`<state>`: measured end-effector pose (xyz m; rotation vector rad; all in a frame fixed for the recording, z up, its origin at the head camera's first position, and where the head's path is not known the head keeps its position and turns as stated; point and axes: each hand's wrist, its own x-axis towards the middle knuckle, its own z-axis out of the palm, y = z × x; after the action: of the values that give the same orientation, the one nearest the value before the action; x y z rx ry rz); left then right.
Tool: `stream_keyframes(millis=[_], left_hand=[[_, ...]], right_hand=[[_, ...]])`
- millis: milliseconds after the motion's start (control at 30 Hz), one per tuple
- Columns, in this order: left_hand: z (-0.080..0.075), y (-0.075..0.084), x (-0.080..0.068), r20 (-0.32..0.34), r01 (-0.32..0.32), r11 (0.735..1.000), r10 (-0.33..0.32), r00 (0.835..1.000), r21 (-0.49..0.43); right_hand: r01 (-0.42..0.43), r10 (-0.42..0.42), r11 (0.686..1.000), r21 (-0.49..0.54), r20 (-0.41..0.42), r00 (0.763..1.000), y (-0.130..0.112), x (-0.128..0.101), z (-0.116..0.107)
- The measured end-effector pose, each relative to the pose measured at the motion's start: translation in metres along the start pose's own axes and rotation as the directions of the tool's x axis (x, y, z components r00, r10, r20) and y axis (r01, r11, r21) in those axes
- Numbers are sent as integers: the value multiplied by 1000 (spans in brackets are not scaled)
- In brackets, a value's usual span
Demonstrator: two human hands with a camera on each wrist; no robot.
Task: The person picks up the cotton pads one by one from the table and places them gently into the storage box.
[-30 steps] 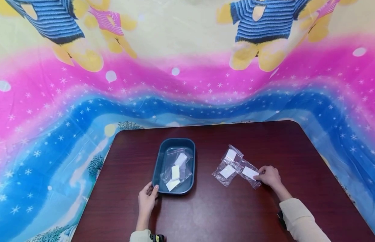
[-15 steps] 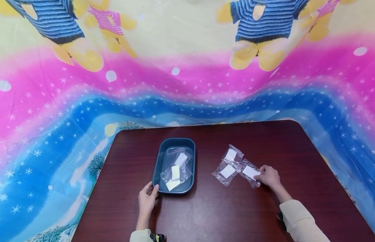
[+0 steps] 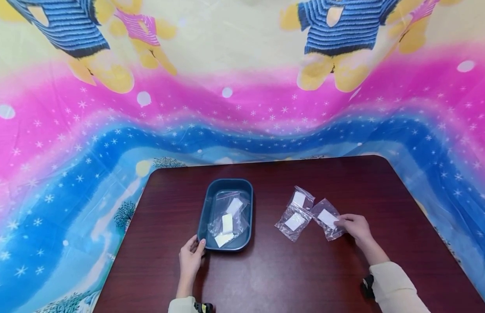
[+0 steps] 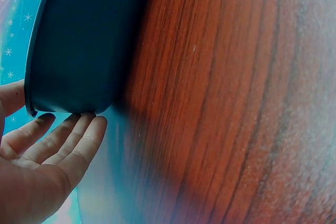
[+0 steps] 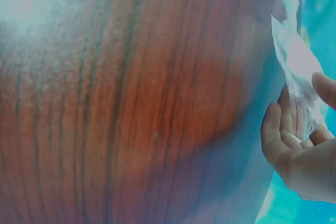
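Note:
In the head view my left hand point(image 3: 191, 260) holds the near left corner of a dark blue-green tray point(image 3: 203, 208), thumb at the rim. The left wrist view shows its fingertips point(image 4: 97, 121) against the outer wall. Inside the tray lie clear zip bags point(image 3: 220, 213) and white rectangular pieces point(image 3: 227, 223). To the right, my right hand point(image 3: 357, 227) pinches the edge of a small clear plastic bag point(image 3: 327, 219) with a white rectangle in it. The right wrist view has this bag point(image 5: 299, 61) tilted up between thumb and fingers.
Two similar clear bags point(image 3: 294, 221) with white rectangles lie overlapping just left of the pinched one. All stand on a dark red-brown wooden table point(image 3: 266, 278). A printed cloth point(image 3: 242, 108) with bears and snowflakes hangs behind and beside it.
My right hand has moved slightly right with its bag, which has turned and drawn away from the other two bags. The left hand and tray have not moved.

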<state>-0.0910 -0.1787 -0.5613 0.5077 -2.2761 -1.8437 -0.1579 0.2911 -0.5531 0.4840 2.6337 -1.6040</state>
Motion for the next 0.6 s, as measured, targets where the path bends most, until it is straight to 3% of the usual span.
stream_keyframes(millis=[133, 200, 300, 433, 600], left_hand=[[0, 0, -1, -3, 11, 1000, -11, 1000, -4], [0, 0, -1, -5, 14, 1000, -14, 1000, -5], [0, 1, 0, -6, 6, 1000, -6, 1000, 2], [0, 0, 0, -10, -1, 1000, 1, 1000, 9], [0, -1, 0, -13, 2, 1000, -2, 1000, 5]], right_hand=[[-58, 47, 975, 217, 55, 997, -3, -1, -5], [-60, 42, 962, 265, 73, 996, -4, -1, -7], [-68, 47, 948, 311, 74, 996, 4, 6, -7], [-50, 42, 941, 335, 30, 999, 32, 28, 0], [17, -18, 933, 360, -2, 1000, 52, 47, 10]])
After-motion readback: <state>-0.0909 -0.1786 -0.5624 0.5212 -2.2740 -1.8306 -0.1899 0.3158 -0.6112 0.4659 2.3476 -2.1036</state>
